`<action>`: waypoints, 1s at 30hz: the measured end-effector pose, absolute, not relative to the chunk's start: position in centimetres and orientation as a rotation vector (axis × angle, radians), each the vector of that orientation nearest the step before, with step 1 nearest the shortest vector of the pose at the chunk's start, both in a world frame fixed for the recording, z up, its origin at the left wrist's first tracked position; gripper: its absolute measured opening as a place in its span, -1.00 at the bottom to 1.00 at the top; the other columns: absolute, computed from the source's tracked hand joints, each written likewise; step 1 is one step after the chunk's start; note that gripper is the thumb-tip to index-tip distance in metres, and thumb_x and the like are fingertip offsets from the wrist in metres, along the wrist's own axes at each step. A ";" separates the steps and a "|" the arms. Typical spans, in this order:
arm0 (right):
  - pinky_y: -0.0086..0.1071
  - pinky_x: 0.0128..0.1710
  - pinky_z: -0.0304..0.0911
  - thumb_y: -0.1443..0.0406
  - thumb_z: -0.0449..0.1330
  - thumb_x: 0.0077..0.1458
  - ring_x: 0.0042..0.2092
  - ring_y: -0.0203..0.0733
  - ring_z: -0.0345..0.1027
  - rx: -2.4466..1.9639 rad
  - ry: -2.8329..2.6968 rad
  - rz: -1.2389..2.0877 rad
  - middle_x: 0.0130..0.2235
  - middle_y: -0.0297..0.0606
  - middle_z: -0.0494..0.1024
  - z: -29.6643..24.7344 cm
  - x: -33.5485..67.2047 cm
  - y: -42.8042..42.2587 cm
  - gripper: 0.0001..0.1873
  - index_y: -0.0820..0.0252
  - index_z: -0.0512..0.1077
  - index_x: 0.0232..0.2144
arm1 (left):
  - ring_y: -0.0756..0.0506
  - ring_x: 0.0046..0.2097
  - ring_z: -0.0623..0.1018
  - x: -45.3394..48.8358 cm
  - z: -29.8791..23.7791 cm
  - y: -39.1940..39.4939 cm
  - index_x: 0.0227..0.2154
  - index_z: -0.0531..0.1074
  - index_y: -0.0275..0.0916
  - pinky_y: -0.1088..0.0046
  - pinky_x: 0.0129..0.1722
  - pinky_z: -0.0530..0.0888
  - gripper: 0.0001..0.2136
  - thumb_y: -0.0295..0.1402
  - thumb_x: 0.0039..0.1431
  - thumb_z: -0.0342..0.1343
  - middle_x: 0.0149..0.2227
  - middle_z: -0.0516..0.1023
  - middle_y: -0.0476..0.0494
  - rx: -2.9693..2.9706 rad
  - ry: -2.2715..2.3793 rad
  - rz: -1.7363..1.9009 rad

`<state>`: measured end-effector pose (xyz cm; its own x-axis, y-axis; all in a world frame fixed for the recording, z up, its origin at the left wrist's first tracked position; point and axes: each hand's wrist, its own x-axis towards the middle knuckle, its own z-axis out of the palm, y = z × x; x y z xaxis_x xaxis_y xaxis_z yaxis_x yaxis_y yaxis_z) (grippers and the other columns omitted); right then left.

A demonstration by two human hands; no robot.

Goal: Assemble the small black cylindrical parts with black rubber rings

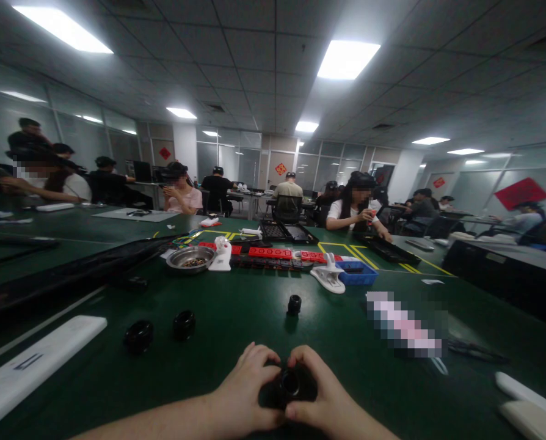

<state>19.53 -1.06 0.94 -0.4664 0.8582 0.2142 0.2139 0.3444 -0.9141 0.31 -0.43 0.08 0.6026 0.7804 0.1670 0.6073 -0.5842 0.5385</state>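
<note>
At the near edge of the green table, both my hands are curled around a black round fitting (pixel 290 383) with a hole in its top. My left hand (pixel 250 388) closes on it from the left, fingers bent. My right hand (pixel 321 391) grips it from the right, with thumb and forefinger curved about it. Its lower part is hidden by my fingers. A small ribbed black fitting (pixel 294 304) stands upright just beyond. To the left sit two larger black ring-shaped pieces, one (pixel 138 336) nearer and one (pixel 184 324) farther.
A metal bowl (pixel 174 264) of small parts, a white clamp (pixel 328 276), a blue bin (pixel 364 278) and red strips (pixel 270 252) line the middle. A white bar (pixel 48 366) lies left; a blurred-out pink item (pixel 404 324) lies right. Across the table a person (pixel 355 211) works.
</note>
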 end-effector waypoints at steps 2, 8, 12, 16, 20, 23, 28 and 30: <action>-0.23 -0.08 0.12 0.29 0.23 -0.20 -0.08 -0.05 0.22 -0.919 -1.974 1.130 -0.16 -0.21 0.34 1.9 19.6 -1.4 -0.64 0.15 0.35 -0.24 | -0.23 -0.03 0.30 0.3 0.2 -0.5 -0.21 0.43 -0.09 0.01 0.12 0.02 -0.61 -0.20 -0.20 0.28 -0.09 0.34 -0.09 2.402 1.107 0.531; -0.11 0.14 -0.15 0.34 0.15 -0.18 0.18 0.02 -0.06 -1.064 -1.955 1.294 0.16 -0.10 0.12 2.2 20.0 -1.9 -0.27 0.17 0.08 0.10 | -0.21 -0.02 0.31 0.2 0.6 -0.6 -0.25 0.44 -0.12 0.03 0.13 0.02 -0.64 -0.24 -0.20 0.29 -0.10 0.34 -0.11 2.387 1.105 0.508; -0.16 -0.05 0.14 0.22 0.22 -0.16 -0.04 0.00 0.21 -1.106 -1.952 1.001 -0.07 -0.11 0.33 1.4 19.6 -1.9 -0.44 0.21 0.21 -0.07 | -0.21 -0.03 0.32 0.3 0.5 -0.6 -0.26 0.44 -0.12 0.01 0.13 -0.01 -0.66 -0.24 -0.19 0.27 -0.10 0.34 -0.11 2.386 1.104 0.525; -0.23 -0.17 0.20 0.26 0.27 -0.21 -0.18 -0.07 0.24 -1.105 -2.030 0.735 -0.26 -0.22 0.34 2.1 19.3 -1.9 -0.70 0.18 0.31 -0.36 | -0.22 -0.03 0.32 0.3 0.5 -0.5 -0.24 0.43 -0.10 -0.01 0.13 0.01 -0.64 -0.24 -0.20 0.27 -0.10 0.34 -0.11 2.389 1.116 0.514; -0.18 0.03 0.06 0.42 0.11 -0.14 0.03 -0.06 0.14 -0.953 -2.112 0.882 -0.07 -0.17 0.31 2.9 19.6 -2.0 -0.63 0.15 0.36 -0.19 | -0.22 -0.01 0.30 0.2 0.5 -0.5 -0.18 0.41 -0.08 0.01 0.14 -0.01 -0.60 -0.23 -0.17 0.26 -0.07 0.33 -0.10 2.393 1.093 0.495; -0.13 0.10 -0.03 0.41 0.11 -0.14 0.10 -0.02 0.06 -0.998 -2.058 0.993 0.05 -0.13 0.24 2.8 19.8 -2.1 -0.46 0.15 0.23 -0.02 | -0.22 0.00 0.29 0.2 0.5 -0.5 -0.19 0.41 -0.07 0.02 0.13 0.02 -0.61 -0.24 -0.18 0.25 -0.07 0.32 -0.09 2.414 1.094 0.493; -0.19 -0.09 0.17 0.31 0.29 -0.25 -0.09 -0.01 0.21 -1.147 -1.992 0.804 -0.15 -0.18 0.34 2.1 19.6 -2.1 -0.54 0.16 0.30 -0.21 | -0.22 -0.03 0.30 0.3 0.5 -0.6 -0.22 0.42 -0.08 0.06 0.09 0.09 -0.64 -0.24 -0.16 0.25 -0.09 0.33 -0.09 2.431 1.103 0.514; -0.21 -0.09 0.17 0.37 0.26 -0.25 -0.10 -0.04 0.22 -1.098 -2.056 0.751 -0.19 -0.21 0.35 2.2 19.5 -2.2 -0.64 0.14 0.35 -0.28 | -0.21 -0.05 0.31 0.3 0.5 -0.6 -0.21 0.41 -0.10 0.09 0.09 0.10 -0.63 -0.24 -0.16 0.25 -0.11 0.34 -0.09 2.433 1.104 0.529</action>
<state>19.52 -2.21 2.18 -0.4136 0.8622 0.2925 0.4704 0.4774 -0.7421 0.30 -0.63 0.48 0.6132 0.7719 0.1679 0.6143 -0.5996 0.5130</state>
